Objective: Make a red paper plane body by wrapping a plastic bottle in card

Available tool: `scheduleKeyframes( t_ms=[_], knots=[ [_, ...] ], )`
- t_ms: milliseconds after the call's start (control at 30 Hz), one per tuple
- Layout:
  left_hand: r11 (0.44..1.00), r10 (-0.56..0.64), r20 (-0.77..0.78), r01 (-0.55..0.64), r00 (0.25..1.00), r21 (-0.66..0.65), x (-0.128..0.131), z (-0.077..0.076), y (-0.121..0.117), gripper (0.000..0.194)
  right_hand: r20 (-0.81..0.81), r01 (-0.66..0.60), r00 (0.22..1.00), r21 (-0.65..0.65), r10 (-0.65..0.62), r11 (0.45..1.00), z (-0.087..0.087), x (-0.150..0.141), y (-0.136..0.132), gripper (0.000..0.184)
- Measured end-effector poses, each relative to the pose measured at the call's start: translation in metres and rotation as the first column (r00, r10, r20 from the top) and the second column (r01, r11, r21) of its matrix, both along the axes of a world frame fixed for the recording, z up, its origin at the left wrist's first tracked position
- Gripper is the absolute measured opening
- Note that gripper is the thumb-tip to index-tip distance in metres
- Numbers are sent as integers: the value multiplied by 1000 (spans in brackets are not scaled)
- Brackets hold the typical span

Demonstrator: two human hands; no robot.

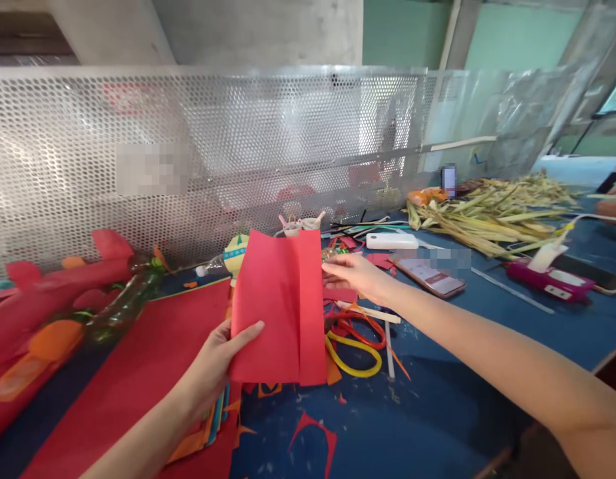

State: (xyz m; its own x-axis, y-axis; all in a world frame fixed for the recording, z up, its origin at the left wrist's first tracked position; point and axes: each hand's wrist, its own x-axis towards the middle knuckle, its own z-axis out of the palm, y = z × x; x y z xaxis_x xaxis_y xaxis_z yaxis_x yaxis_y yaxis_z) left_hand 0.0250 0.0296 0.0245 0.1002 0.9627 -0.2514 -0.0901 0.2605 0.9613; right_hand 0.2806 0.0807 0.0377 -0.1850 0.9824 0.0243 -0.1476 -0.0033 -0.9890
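Note:
A folded sheet of red paper [281, 309] is held up over the blue table [438, 392]. My left hand [215, 362] grips its lower left corner, thumb lying on the front. My right hand [355, 274] pinches the sheet's upper right edge. A vertical fold runs down the right part of the sheet. Under and beside the sheet lie red, yellow and orange paper scraps [355, 342] and a thin white stick [370, 311].
A large red sheet [133, 379] covers the table at left, beside a green bottle [123, 309] wrapped in red paper shapes. To the right lie a smartphone [430, 274], a white case [392, 241], a pink glue gun [550, 276] and dried leaves [492, 209]. A perforated metal screen [213, 146] stands behind.

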Motion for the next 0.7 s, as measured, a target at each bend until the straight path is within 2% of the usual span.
scheduleKeyframes(
  t_ms=[133, 233, 300, 333, 367, 400, 433, 467, 500, 533, 567, 600, 667, 700],
  knots=[
    [999, -29, 23, 29, 999, -35, 0, -1, -2, 40, -4, 27, 1000, -22, -27, 999, -8, 0, -4, 15],
    [999, -26, -22, 25, 999, -24, 2, -2, -1, 44, -14, 42, 999, -27, -42, 999, -10, 1, -5, 14],
    [998, 28, -112, -21, 993, 65, 1, -5, 3, 51, -33, 68, 997, -16, -68, 998, -10, 1, -6, 13],
    [984, 96, -179, -67, 979, 166, -1, -7, 6, 57, -46, 82, 996, -7, -82, 997, -9, 1, -6, 13],
    [947, 190, -256, -108, 948, 303, -3, -9, 9, 63, -61, 96, 994, 3, -96, 995, -9, 1, -6, 14],
    [867, 318, -330, -132, 889, 480, -6, -10, 11, 70, -76, 109, 991, 10, -108, 994, -8, 1, -6, 15],
    [738, 469, -381, -116, 797, 665, -9, -11, 13, 75, -92, 119, 989, 15, -117, 993, -7, 1, -6, 16],
    [589, 601, -418, -24, 681, 808, -11, -11, 12, 76, -108, 127, 986, 18, -124, 992, -7, 0, -6, 16],
    [495, 677, -469, 121, 567, 861, -12, -11, 9, 70, -123, 133, 984, 17, -130, 991, -6, 0, -7, 17],
    [433, 683, -523, 294, 510, 852, -12, -10, 4, 62, -138, 139, 981, 14, -136, 990, -6, 0, -8, 17],
    [315, 674, -539, 463, 506, 828, -9, -9, -3, 53, -152, 145, 978, 7, -142, 989, -5, -1, -8, 16],
    [230, 646, -570, 582, 509, 780, -6, -9, -11, 46, -165, 152, 975, -3, -150, 988, -5, -1, -9, 16],
    [116, 623, -598, 696, 505, 708, 5, -12, -28, 51, -188, 165, 968, -35, -168, 986, -6, -2, -11, 14],
    [99, 634, -594, 711, 495, 697, 10, -14, -35, 52, -198, 169, 964, -54, -177, 984, -7, -2, -11, 13]
  ],
)
